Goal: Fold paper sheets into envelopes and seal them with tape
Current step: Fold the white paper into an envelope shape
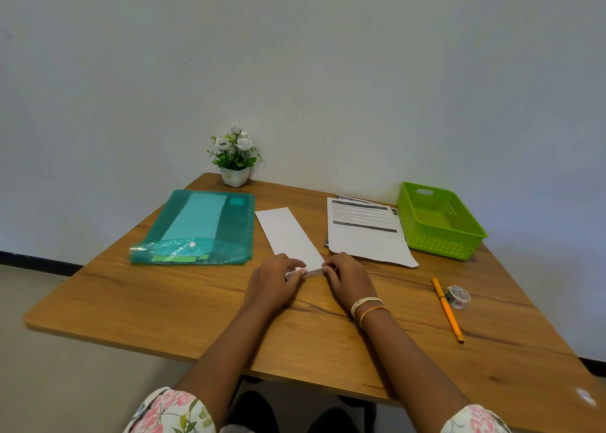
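White paper strip (290, 235), already folded long and narrow, lies on the wooden table (164, 304) with its long axis running away from the person, leaning a little to the far left. Its near end sits right between the two hands. Left hand (273, 276) comes at it from the left, fingers curled, fingertips pinching the near edge where a small flap looks turned up. Right hand (347, 276) mirrors it from the right, fingers curled onto the same near corner. Both hands are equally close, touching that end; the rest of the strip stretches out beyond the fingertips, free. So the next fold, by my reading, rolls forward along that long axis, away from the body.

Tape roll (458, 296) waits well off to the right, beside the yellow pencil (446, 308), so the right hand is nearer it. Printed sheets (367, 239) lie just right of the strip, the green basket (439, 219) beyond them, and a teal folder (200, 229) on the left.
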The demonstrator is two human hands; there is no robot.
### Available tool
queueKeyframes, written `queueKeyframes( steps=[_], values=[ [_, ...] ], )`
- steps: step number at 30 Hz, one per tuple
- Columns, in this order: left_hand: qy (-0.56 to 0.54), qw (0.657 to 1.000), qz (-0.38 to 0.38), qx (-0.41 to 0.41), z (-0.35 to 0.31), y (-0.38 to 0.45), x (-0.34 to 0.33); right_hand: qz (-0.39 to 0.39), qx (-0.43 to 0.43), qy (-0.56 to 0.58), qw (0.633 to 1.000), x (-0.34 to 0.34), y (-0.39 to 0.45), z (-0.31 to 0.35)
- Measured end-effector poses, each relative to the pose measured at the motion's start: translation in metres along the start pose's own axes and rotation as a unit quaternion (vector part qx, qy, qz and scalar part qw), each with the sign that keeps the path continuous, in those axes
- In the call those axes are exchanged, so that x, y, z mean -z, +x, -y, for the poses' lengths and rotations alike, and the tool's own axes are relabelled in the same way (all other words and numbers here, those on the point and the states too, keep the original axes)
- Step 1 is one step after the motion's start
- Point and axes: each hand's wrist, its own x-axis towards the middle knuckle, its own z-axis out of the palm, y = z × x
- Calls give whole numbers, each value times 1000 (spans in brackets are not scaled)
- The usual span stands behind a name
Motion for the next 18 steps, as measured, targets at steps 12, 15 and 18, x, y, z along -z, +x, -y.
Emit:
queueKeyframes(
  steps=[12,15,18],
  values=[
    [58,998,-5,-22,2,1,-4,-23,-32,-20,999,-9,3,6],
    [66,997,-10,-32,2,-1,-5,-23,-22,-42,999,-9,0,8],
    [71,997,-13,-42,2,-2,-5,-34,9,-67,997,-7,-5,11]
  ],
)
